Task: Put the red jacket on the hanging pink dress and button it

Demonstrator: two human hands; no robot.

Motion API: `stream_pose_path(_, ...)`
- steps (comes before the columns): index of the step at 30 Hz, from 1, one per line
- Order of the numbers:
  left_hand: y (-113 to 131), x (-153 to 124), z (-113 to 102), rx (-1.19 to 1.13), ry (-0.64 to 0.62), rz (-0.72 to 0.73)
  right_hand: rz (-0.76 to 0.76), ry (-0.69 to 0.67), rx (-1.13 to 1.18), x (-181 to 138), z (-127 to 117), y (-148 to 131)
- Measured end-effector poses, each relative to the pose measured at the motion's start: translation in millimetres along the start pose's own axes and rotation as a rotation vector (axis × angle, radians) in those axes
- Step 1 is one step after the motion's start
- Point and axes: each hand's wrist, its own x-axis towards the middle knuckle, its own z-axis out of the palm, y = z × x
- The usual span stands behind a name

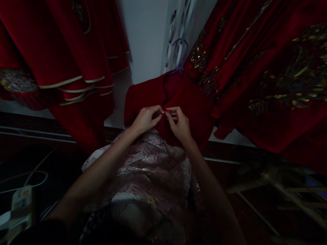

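Note:
A sleeveless-looking red garment (143, 95) hangs in front of me on a purple hanger (183, 56). My left hand (148, 118) is closed in a pinch at the front edge below its neckline. Close beside it, my right hand (179, 124) pinches the same front opening, its fingertips almost meeting the left ones. A small shiny bit shows between the fingertips, too small and dark to name. Beneath the garment, pale patterned shiny fabric (150, 169) spreads out toward me.
Red clothes with light trim (77, 45) hang at the left. More red clothes with gold sequins (303, 77) hang at the right. A power strip (22, 200) with a white cable lies at lower left. Wooden slats, perhaps a rack (292, 201), stand at lower right.

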Motion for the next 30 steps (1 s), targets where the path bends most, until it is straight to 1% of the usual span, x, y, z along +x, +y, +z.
stream_pose_path(3,2.5,7.8,-5.9,0.071,-0.078,0.071,-0.048,0.045,-0.057,3.4,-1.8,1.9)
stream_pose_path(6,2.7,11.9,-7.5,0.067,-0.087,0.077,-0.111,0.074,-0.130,4.5,-3.2,1.9)
stream_pose_path(9,1.3,12.2,-6.4,0.062,-0.076,0.060,-0.139,0.065,-0.184,3.1,-3.9,0.9)
stream_pose_path(15,0.4,12.6,-10.2,0.135,-0.135,0.093,-0.067,0.049,-0.145,3.4,-3.9,0.9)
stream_pose_path(19,5.3,17.7,-16.8,0.278,-0.221,0.144,-0.078,0.023,-0.157,8.5,-6.8,-0.3)
stream_pose_path(22,9.6,22.8,-17.5,0.378,-0.244,0.168,-0.046,0.000,-0.108,13.6,-12.8,-2.1)
stream_pose_path(26,12.3,27.6,-13.4,0.341,-0.225,0.144,-0.021,-0.038,-0.103,17.8,-20.3,-2.8)
stream_pose_path(30,13.7,28.7,-13.5,0.292,-0.245,0.149,-0.008,-0.013,-0.060,15.7,-20.2,-1.4)
